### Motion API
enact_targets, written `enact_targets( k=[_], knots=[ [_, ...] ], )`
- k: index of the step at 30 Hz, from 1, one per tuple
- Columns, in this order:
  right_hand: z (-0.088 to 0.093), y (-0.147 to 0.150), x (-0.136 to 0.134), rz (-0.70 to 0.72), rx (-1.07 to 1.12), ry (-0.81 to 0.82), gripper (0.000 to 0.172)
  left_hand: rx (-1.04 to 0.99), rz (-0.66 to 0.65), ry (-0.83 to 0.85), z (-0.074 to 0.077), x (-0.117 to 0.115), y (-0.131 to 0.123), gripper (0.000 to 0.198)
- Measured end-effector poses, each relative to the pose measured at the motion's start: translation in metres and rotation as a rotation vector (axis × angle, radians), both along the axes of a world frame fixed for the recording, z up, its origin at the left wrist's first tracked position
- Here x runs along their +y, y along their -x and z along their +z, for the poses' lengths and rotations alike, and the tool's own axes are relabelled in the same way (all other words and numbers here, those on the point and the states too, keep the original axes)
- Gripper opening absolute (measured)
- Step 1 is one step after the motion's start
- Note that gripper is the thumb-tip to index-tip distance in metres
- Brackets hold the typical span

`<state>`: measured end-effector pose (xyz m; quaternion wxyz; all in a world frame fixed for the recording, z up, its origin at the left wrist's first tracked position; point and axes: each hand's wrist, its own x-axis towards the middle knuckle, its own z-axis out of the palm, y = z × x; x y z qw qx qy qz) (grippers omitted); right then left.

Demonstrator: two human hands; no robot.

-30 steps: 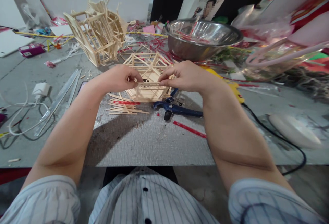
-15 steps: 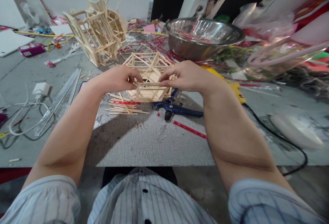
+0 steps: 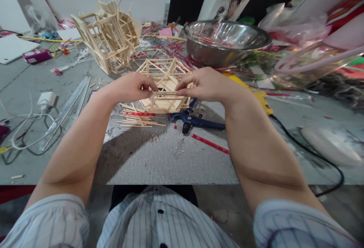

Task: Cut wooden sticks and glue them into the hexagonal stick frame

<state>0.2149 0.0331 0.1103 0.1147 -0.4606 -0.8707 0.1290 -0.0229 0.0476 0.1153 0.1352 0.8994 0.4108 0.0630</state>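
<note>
A low, many-sided frame of thin wooden sticks stands on the table in front of me. Along its near top edge runs a thin wooden stick. My left hand pinches this stick near its left end, fingers curled. At the other end my right hand grips it between thumb and fingers. Just left of the frame's base lies a pile of loose sticks with a red strip across it. Blue-handled cutters rest to the right, touching or close to the frame.
A taller stick structure stands behind on the left. Back right is a steel bowl. A yellow tool with a black cord lies by my right forearm. A white charger with cables is at left, and a red strip lies in front.
Both hands keep the same hold on the stick at the frame's edge. Only a very slight shift of the camera view shows.
</note>
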Motion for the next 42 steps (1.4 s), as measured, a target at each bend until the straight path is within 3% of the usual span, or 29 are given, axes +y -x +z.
enact_targets(
  k=[8, 18, 26, 42],
  knots=[
    [-0.004, 0.000, 0.002, 0.014, 0.024, -0.022, 0.025, 0.000, -0.030, -0.002, -0.001, 0.003, 0.003, 0.036],
    [-0.001, 0.001, 0.001, -0.030, 0.000, 0.010, 0.024, -0.064, 0.032, -0.039, -0.006, 0.001, -0.006, 0.031],
    [0.009, -0.023, -0.001, -0.098, 0.055, 0.007, 0.031, -0.077, 0.035, -0.027, -0.005, 0.002, -0.006, 0.031],
    [0.013, -0.016, -0.002, -0.115, -0.107, 0.148, 0.018, -0.123, 0.019, -0.027, -0.010, 0.006, -0.004, 0.028]
  ],
)
